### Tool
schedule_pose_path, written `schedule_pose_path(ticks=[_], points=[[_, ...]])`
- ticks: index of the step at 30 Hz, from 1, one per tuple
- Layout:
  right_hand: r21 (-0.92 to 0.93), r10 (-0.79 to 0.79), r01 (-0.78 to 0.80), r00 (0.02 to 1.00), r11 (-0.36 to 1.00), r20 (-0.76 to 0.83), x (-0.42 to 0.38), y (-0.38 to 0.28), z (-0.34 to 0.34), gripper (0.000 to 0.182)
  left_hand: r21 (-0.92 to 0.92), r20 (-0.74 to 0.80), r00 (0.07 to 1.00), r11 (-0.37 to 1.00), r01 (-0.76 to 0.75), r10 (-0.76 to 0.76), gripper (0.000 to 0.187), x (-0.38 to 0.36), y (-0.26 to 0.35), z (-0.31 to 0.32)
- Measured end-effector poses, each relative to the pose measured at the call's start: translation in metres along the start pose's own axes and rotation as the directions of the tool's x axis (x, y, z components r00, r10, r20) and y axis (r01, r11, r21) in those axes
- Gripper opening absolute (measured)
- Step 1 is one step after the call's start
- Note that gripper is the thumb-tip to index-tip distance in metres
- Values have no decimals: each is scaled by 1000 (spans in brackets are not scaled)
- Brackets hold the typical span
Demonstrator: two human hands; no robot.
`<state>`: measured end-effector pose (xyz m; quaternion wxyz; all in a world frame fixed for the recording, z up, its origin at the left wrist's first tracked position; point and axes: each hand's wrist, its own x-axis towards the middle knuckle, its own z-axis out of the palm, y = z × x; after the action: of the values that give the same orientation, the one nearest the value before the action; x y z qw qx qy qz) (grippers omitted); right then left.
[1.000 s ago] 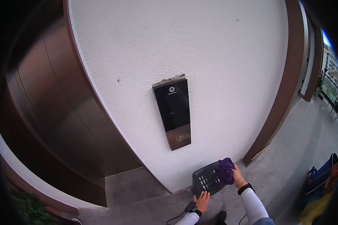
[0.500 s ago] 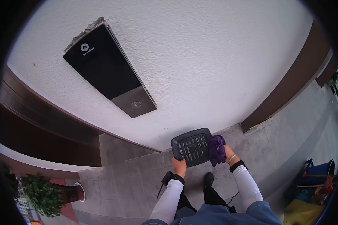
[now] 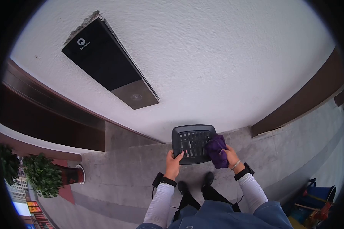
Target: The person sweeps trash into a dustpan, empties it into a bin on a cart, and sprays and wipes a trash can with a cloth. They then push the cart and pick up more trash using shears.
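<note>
White textured wall (image 3: 218,57) filled most of our head view, with a black call panel (image 3: 107,65) set into it toward ten o'clock, its long axis running from upper left down to a steel plate at lower right. Grey paving (image 3: 130,179) lay below, and a potted shrub (image 3: 42,175) stood at eight o'clock. Just below centre we held a dark slotted tray (image 3: 191,143), roughly square, its face turned up toward us and its far edge pointing at twelve o'clock, toward the wall. Our left hand (image 3: 174,164) gripped its near left corner, thumb on top. Our right hand (image 3: 230,155) was clenched around a purple cloth (image 3: 216,149), pressed against the tray's right edge at three o'clock.
</note>
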<state>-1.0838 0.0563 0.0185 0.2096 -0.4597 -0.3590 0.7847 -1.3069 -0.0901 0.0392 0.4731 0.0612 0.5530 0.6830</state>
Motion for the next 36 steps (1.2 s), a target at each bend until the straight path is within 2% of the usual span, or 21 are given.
schedule_pose_path(ticks=[1,2,4,5,8,10,12,15,16,18,19,21,23,24,26,27,28,30,31,33,36], points=[[150,5,-10,1000,989,30,0,-5,-1,36,-58,14,1000,998,-5,5,21,0,0,0],[142,6,-10,1000,990,27,-1,-10,-4,36,-66,14,1000,998,-3,4,21,1,-1,-1],[530,-63,-6,992,848,112,-10,-22,-8,25,-213,-25,999,977,17,-23,22,-6,-2,-5],[541,-46,44,999,840,-9,-18,-27,-7,18,-222,-30,999,975,22,-29,22,-12,2,-9],[507,-72,103,994,856,-79,-28,-26,-23,24,-249,-63,997,967,-46,32,23,-26,28,-51],[489,-92,138,989,862,-116,-35,-24,-34,27,-87,-114,982,983,-159,149,25,-38,59,-98],[167,-152,186,968,968,-201,-40,-16,-39,35,141,-129,956,959,-244,262,26,-60,108,-133],[97,-141,164,967,982,-212,-40,-9,-32,39,619,-65,907,730,-290,416,24,-82,168,-172],[95,-137,159,968,983,-211,-37,-7,-25,39,619,-70,908,732,-286,414,24,-84,179,-167],[11,-198,202,969,979,-149,-30,-2,-8,38,958,214,852,68,-279,478,26,-79,195,-158],[-44,-208,204,968,978,-142,-21,4,-2,39,980,194,894,-38,-195,403,32,-72,190,-145],[-90,-241,231,962,969,-126,-8,10,22,39,836,491,815,-430,-340,309,40,-49,168,-133],[-214,-317,287,941,934,-121,8,25,35,42,670,579,808,-626,-399,105,43,-18,134,-128],[-214,-319,288,940,933,-125,8,23,46,42,620,608,793,-651,-439,43,47,-6,119,-123],[-779,-570,288,815,557,-106,6,13,73,46,524,669,741,-670,-526,-59,54,10,96,-108],[-830,-651,318,756,458,-70,16,24,75,51,473,704,702,-669,-574,-104,58,16,87,-100],[-832,-647,310,759,460,-75,16,26,84,51,473,704,701,-664,-579,-110,58,20,77,-93],[-931,-681,352,706,98,195,17,22,104,54,330,758,579,-588,-738,-301,62,26,60,-78],[-927,-619,376,727,-5,298,21,23,110,55,329,756,578,-585,-741,-307,62,29,50,-70],[-896,-497,413,750,-164,436,40,36,115,60,360,603,608,-503,-786,-517,62,33,35,-55],[-891,-414,364,791,-272,449,71,68,113,62,404,599,626,-486,-775,-499,62,42,14,-60]])
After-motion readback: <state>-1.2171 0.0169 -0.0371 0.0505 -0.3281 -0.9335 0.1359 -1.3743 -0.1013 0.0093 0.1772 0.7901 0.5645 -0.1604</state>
